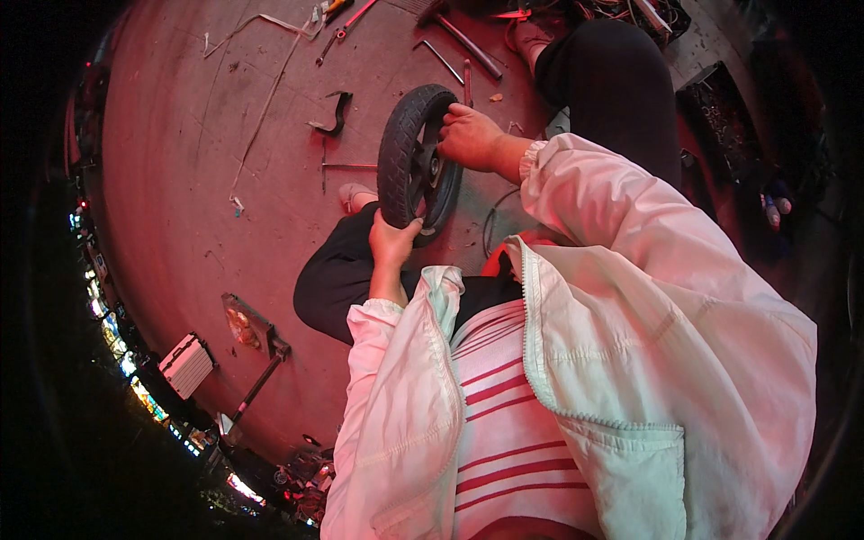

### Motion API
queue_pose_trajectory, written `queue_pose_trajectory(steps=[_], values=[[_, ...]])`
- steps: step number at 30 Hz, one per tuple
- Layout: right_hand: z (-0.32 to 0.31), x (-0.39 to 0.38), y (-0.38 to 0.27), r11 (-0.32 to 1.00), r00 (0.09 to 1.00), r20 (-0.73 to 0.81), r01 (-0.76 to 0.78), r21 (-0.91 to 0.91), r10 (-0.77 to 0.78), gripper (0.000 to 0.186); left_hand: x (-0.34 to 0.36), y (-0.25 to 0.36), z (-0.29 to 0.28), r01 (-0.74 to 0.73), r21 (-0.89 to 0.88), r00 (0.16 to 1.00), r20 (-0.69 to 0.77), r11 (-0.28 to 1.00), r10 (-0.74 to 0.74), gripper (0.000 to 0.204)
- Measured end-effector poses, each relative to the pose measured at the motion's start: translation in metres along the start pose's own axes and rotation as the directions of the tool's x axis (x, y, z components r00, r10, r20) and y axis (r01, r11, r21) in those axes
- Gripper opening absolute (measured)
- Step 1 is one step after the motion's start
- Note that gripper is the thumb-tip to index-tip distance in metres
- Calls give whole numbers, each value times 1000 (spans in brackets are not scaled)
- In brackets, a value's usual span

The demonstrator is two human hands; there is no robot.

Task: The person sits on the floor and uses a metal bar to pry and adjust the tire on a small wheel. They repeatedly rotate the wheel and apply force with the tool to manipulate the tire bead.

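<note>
A small black wheel with a treaded tyre (400, 162) stands upright between my knees, its spoked rim facing right. Low on the tyre, my left hand (393, 243) is wrapped round it, the thumb over the near edge. Up at the wheel's right side, my right hand (470, 139) has its fingers curled against the rim and tyre edge. Whether those fingertips pinch anything small is hidden. Just beyond the wheel, a red-handled tool (467, 83) points away along the ground.
Beyond the wheel lie a hammer (470, 47), a thin metal rod (441, 62) and a wrench (328, 49). A bent black bracket (340, 113) is left of the tyre. Boxes of parts (720, 117) stand at the right. A white case (187, 365) sits far left.
</note>
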State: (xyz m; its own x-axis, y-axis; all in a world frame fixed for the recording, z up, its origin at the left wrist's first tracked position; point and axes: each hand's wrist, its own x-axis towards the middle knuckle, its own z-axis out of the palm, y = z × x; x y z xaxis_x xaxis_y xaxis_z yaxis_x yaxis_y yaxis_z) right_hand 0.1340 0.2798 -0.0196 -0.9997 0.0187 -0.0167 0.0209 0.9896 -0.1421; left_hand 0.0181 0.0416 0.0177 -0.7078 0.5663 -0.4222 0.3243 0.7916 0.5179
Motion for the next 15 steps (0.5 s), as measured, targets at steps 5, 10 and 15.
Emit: queue_pose_trajectory(steps=[5,10,15], values=[[3,4,-2,1000,1000,8,-27,6,27,8,-2,2,0,24,-9,1000,-12,1000,-24,59],[1,9,-12,998,1000,-11,19,-57,-19,9,-1,0,0,24,-16,1000,-7,1000,-24,57],[6,10,-19,997,999,-39,24,-74,-27,12,3,-2,0,36,-38,999,1,999,-36,56]])
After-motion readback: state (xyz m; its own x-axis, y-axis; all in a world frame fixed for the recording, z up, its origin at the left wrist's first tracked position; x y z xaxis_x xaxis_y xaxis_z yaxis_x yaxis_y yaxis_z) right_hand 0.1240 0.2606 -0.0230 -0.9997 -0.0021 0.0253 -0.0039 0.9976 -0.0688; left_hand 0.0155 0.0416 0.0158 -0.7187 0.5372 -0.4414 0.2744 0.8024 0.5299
